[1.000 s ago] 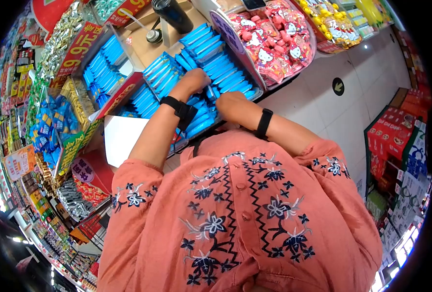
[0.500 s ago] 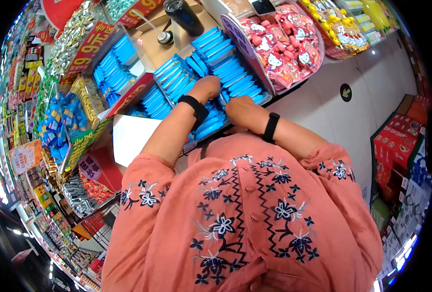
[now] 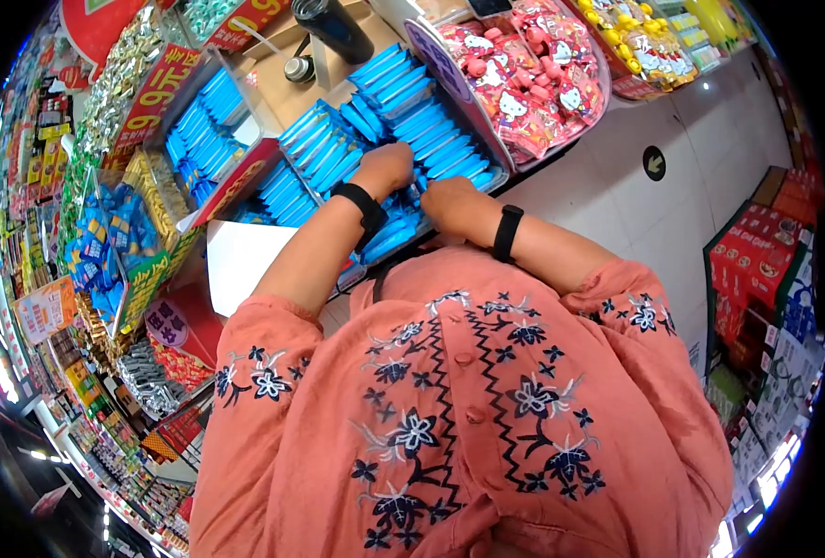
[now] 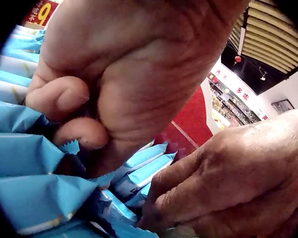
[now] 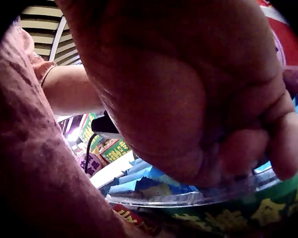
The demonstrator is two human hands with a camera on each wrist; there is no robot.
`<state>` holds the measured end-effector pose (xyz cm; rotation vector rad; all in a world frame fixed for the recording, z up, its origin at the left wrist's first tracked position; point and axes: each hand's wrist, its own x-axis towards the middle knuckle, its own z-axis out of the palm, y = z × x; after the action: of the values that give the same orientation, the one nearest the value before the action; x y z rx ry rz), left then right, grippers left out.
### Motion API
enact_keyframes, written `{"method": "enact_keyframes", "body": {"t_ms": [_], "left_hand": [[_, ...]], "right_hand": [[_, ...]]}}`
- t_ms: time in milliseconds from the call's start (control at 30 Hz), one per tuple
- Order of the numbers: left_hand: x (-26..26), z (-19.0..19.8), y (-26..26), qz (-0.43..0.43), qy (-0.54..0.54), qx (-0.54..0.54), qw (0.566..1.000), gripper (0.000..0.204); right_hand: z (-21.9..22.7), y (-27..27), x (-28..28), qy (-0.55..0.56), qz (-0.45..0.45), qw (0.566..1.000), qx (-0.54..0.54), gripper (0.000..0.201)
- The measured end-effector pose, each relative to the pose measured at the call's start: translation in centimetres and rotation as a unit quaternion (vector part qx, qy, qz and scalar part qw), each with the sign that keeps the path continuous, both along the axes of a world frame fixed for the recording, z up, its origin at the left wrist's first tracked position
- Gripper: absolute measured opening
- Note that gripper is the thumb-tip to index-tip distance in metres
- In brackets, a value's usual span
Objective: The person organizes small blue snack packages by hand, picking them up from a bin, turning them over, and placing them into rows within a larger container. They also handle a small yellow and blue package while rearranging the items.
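While both hands are working in the bin [image 3: 498, 173], I am seeing the left hand [image 3: 386, 167] pinching blue packets [image 3: 431, 130], its grip curled; the right hand [image 3: 448, 200] is curling into packets beside it.

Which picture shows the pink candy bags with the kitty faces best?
The head view: the pink candy bags fill a clear bin beside the blue packets. The left wrist view shows only blue packets and both hands; the right wrist view shows mostly palm and a bin rim, no pink bags.
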<state>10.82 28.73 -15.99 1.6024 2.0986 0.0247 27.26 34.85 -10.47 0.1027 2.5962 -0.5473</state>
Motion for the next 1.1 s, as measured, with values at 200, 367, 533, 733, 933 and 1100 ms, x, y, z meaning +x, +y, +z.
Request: {"method": "enact_keyframes", "body": {"t_ms": [200,367,533,733,933,1100], "left_hand": [[0.0,0.7,2.5,0.051,-0.087,-0.239,0.966,0.035],[0.7,1.3,1.3,0.014,-0.017,-0.135,0.991,0.027],[1.1,2.2,0.5,-0.021,0.042,-0.103,0.994,0.026],[2.6,2.1,-0.3,-0.027,0.09,-0.051,0.994,0.027],[1.7,3.4,0.6,-0.017,0.055,-0.099,0.993,0.023],[-1.1,9.8,-0.3,0.082,-0.101,0.106,0.986,0.028]], "right_hand": [[-0.4,-0.1,0.3,0.024,0.014,1.0,0.007,0.018],[-0.5,0.4,0.5,0.045,-0.007,0.999,-0.012,0.017],[-1.8,0.4,0.5,0.121,-0.027,0.987,-0.097,0.015],[-0.4,0.4,0.5,0.1,0.002,0.992,-0.083,0.014],[-2.1,-0.2,-1.0,0.065,0.004,0.996,-0.057,0.015],[-2.1,-0.3,-0.9,0.154,-0.017,0.986,-0.058,0.018]]}}
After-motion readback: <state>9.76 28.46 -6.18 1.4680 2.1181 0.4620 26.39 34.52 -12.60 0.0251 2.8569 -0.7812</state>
